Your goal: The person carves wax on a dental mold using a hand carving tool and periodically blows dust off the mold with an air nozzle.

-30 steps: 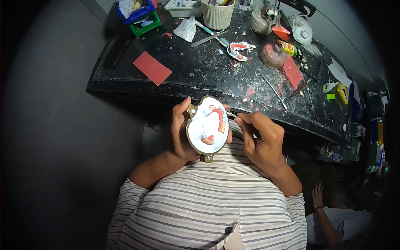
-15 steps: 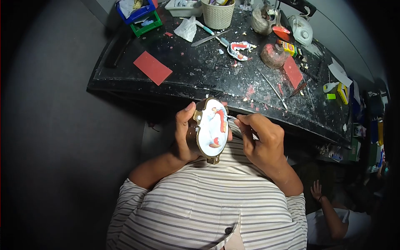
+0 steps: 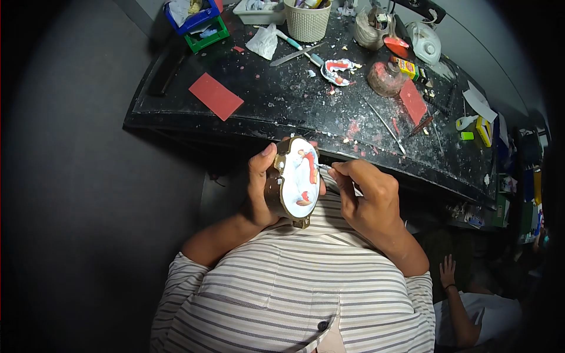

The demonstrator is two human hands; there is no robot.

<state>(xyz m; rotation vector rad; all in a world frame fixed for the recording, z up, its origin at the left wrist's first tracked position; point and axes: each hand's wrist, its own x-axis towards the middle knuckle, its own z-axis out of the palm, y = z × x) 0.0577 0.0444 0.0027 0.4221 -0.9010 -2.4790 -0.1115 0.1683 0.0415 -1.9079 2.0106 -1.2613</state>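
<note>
My left hand (image 3: 259, 188) is wrapped round a brass-coloured dental flask (image 3: 274, 197), held tilted in front of my striped shirt. White plaster (image 3: 294, 191) fills the flask, and a red wax denture piece (image 3: 312, 165) with teeth is set in it. A smaller red and tan piece (image 3: 305, 199) shows lower in the plaster. My right hand (image 3: 371, 194) pinches a thin metal instrument (image 3: 325, 167), its tip close to the flask's right rim. Most of that instrument is hidden by the fingers, so its exact kind cannot be made out.
On the black bench (image 3: 276, 97) lie a red wax sheet (image 3: 216, 96), a knife (image 3: 297, 54), a denture in plaster (image 3: 336, 72), and a glass burner (image 3: 385, 79). A woven basket (image 3: 307, 22) stands behind. Another person's hand (image 3: 448, 270) is at lower right.
The flask has turned a little, so its plaster face looks narrower. My right hand has shifted slightly left with the instrument. At lower right the other person's arm has moved.
</note>
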